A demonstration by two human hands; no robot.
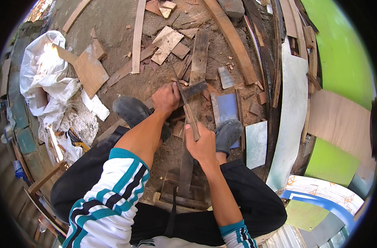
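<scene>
My right hand [201, 142] is closed around the wooden handle of a handsaw [190, 113], whose narrow blade, seen almost edge-on, points away and slightly left. The blade crosses a dark wooden strip [195, 88] that lies over a long weathered plank [199, 58] on the ground. My left hand [166, 98] is closed on that strip just left of the blade, and its fingertips are partly hidden. My two feet in dark clogs [131, 110] are on either side of the plank, the left one close to my left hand.
Wood offcuts [167, 44] litter the dirt ahead. A white sack [42, 66] and a plywood piece [90, 72] are at the left. Beyond my right foot lie a curved timber [234, 41], pale sheet strips [294, 107] and green panels [335, 161].
</scene>
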